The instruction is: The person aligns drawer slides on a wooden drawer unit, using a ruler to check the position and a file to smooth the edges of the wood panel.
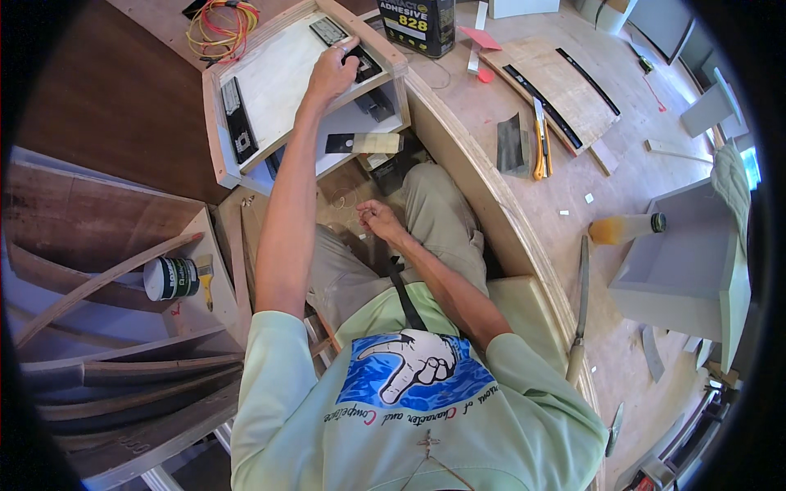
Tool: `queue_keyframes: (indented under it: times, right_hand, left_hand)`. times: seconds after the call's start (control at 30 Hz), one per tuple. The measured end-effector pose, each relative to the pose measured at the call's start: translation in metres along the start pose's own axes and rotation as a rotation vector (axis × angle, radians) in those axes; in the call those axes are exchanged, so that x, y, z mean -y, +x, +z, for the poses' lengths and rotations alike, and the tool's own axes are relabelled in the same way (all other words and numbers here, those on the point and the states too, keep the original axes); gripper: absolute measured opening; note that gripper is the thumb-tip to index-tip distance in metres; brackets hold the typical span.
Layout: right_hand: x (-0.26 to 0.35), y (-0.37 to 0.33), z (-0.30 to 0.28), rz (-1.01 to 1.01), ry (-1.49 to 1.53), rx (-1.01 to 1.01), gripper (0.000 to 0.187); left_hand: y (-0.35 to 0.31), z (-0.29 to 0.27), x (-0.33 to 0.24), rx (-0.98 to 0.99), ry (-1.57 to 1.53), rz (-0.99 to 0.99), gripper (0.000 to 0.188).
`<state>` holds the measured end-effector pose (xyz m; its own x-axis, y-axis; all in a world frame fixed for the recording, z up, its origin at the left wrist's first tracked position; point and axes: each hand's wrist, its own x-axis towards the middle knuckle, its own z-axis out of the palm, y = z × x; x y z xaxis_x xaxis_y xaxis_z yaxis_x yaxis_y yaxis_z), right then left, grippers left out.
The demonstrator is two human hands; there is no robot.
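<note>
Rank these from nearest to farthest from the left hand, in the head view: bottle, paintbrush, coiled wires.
Measured from the left hand:
1. coiled wires, upper left
2. paintbrush, lower left
3. bottle, lower right

Left arm (286, 221) extended forward, left hand (331, 75) turned palm down; right forearm (446, 282) angled inward, right hand (381, 221) partly curled near the body's midline.

left grip (334, 72) at black fitting (371, 70) in box (213, 123)
</note>
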<state>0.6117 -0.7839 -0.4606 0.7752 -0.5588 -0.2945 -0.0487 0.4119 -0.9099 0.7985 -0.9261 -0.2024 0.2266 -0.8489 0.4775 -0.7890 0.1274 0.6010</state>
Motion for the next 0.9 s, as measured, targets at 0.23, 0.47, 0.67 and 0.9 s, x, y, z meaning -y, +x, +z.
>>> queue_keyframes:
  times: [0.23, 0.47, 0.67, 0.9]
  right_hand:
    - [-0.01, 0.006, 0.001, -0.087, 0.019, -0.048, 0.024]
    - [-0.004, 0.002, 0.001, -0.055, 0.003, 0.016, 0.026]
    - [-0.004, 0.005, 0.002, -0.058, 0.002, -0.017, 0.026]
    - [-0.008, 0.006, 0.004, -0.092, 0.014, -0.043, 0.029]
  left_hand:
    - [0.0, 0.002, -0.002, 0.003, -0.026, -0.04, 0.052]
    - [0.0, 0.002, 0.006, -0.001, -0.024, -0.002, 0.051]
    - [0.0, 0.002, -0.002, 0.008, -0.011, -0.034, 0.051]
    - [0.0, -0.002, -0.002, 0.021, -0.004, -0.037, 0.051]
